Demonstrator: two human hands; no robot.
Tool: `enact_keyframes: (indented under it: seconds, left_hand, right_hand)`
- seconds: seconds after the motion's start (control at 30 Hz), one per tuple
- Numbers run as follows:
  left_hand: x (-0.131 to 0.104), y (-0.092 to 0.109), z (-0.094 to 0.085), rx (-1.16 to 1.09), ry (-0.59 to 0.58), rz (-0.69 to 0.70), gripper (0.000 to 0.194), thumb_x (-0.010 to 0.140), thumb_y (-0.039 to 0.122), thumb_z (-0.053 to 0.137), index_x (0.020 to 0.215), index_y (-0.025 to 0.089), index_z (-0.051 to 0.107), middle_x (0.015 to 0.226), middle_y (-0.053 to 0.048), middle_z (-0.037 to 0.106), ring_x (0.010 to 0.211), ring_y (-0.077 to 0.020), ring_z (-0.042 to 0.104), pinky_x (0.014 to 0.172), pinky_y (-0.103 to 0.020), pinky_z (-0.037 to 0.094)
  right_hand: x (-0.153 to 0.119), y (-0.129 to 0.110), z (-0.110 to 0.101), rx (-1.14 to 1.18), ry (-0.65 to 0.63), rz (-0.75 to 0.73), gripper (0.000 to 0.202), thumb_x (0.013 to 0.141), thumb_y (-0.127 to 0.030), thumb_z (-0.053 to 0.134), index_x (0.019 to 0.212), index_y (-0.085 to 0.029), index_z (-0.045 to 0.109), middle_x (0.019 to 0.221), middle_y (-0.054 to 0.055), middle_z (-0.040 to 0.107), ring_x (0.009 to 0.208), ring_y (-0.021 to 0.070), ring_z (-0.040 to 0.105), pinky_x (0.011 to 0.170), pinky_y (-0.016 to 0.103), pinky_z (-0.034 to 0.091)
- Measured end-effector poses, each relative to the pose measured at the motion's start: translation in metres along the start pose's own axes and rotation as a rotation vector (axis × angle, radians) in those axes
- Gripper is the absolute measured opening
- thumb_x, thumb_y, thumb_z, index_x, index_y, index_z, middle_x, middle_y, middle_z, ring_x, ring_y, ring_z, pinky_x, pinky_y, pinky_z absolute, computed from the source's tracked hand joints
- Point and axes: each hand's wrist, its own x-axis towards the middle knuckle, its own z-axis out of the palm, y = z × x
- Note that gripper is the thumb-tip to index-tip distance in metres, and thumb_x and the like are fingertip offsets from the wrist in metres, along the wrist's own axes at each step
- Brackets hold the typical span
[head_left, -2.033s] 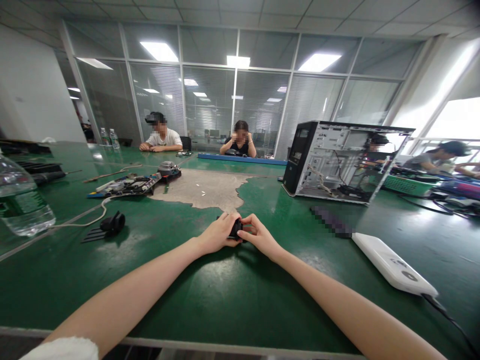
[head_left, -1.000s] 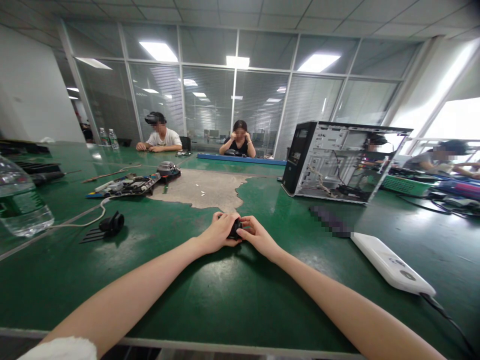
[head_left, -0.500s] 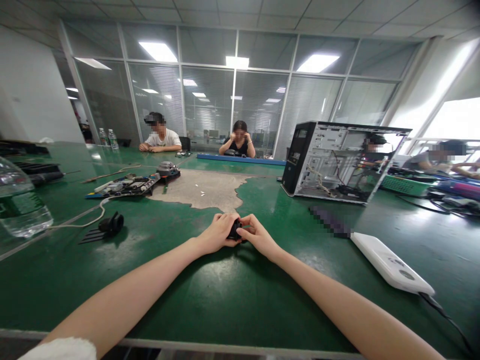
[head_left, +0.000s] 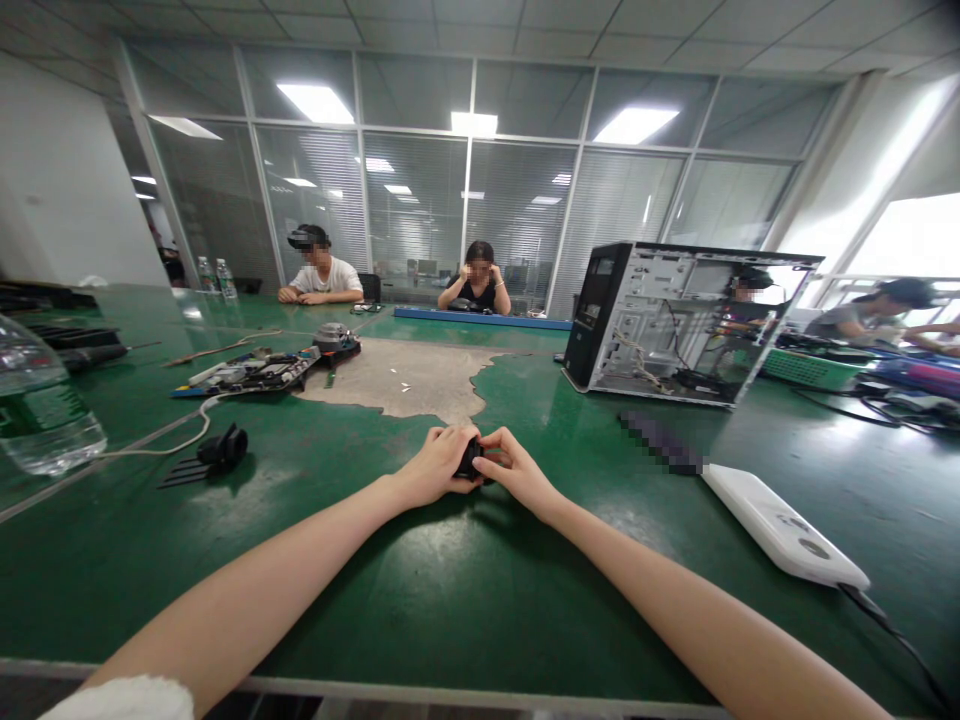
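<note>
A small black object (head_left: 469,459), its kind hidden by my fingers, sits between both hands just above the green table (head_left: 420,590). My left hand (head_left: 436,462) wraps round it from the left, fingers curled over its top and under it. From the right, my right hand (head_left: 514,468) closes thumb and fingertips on its edge. Left of my hands a black clip-like part with several prongs (head_left: 219,450) lies on the table. Beyond it rests a circuit board (head_left: 251,372) with a fan-like part (head_left: 336,340) at its right end.
An open computer case (head_left: 600,325) stands at the back right. Nearer lie a white power strip (head_left: 784,530) with a black cable and a dark, blurred-out item (head_left: 660,442). A water bottle (head_left: 45,410) is at the left. Co-workers (head_left: 324,275) sit across the table.
</note>
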Motion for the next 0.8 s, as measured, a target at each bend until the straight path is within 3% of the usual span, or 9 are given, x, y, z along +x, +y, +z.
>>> enact_keyframes:
  seconds: [0.33, 0.5, 0.67, 0.8]
  left_hand:
    - [0.0000, -0.0014, 0.0000, 0.001, -0.010, 0.003, 0.061, 0.067, 0.037, 0.061, 0.116, 0.019, 0.029, 0.109, -0.008, 0.048, 0.100, -0.0228, 0.044, 0.086, -0.036, 0.028]
    - [-0.0002, -0.0011, 0.0000, 0.007, -0.014, 0.003, 0.058, 0.066, 0.034, 0.061, 0.114, 0.019, 0.031, 0.109, -0.008, 0.048, 0.100, -0.0229, 0.044, 0.084, -0.036, 0.029]
    - [0.0003, 0.0009, -0.0004, -0.009, 0.001, -0.008, 0.056, 0.068, 0.035, 0.059, 0.113, 0.019, 0.032, 0.107, -0.007, 0.049, 0.098, -0.0221, 0.045, 0.085, -0.036, 0.028]
    - [0.0005, 0.0010, -0.0007, -0.014, -0.003, -0.005, 0.057, 0.068, 0.036, 0.059, 0.114, 0.019, 0.031, 0.107, -0.007, 0.049, 0.099, -0.0221, 0.045, 0.085, -0.036, 0.029]
  right_hand:
    - [0.0013, 0.0054, -0.0006, -0.040, 0.028, 0.053, 0.031, 0.069, -0.033, 0.059, 0.094, -0.020, 0.045, 0.096, 0.003, 0.051, 0.077, 0.0135, 0.056, 0.067, 0.031, 0.047]
    - [-0.0007, 0.0009, -0.0007, -0.046, -0.018, -0.045, 0.030, 0.066, -0.028, 0.063, 0.088, -0.020, 0.045, 0.093, 0.001, 0.051, 0.086, 0.0141, 0.054, 0.075, 0.031, 0.045]
    - [-0.0005, 0.0031, 0.0004, 0.011, -0.014, 0.006, 0.026, 0.070, -0.032, 0.058, 0.088, -0.022, 0.042, 0.090, 0.000, 0.050, 0.074, 0.0117, 0.055, 0.063, 0.027, 0.048]
    - [0.0003, 0.0056, 0.0010, -0.004, 0.008, 0.022, 0.029, 0.070, -0.033, 0.058, 0.092, -0.022, 0.042, 0.091, 0.001, 0.050, 0.074, 0.0119, 0.055, 0.064, 0.028, 0.048]
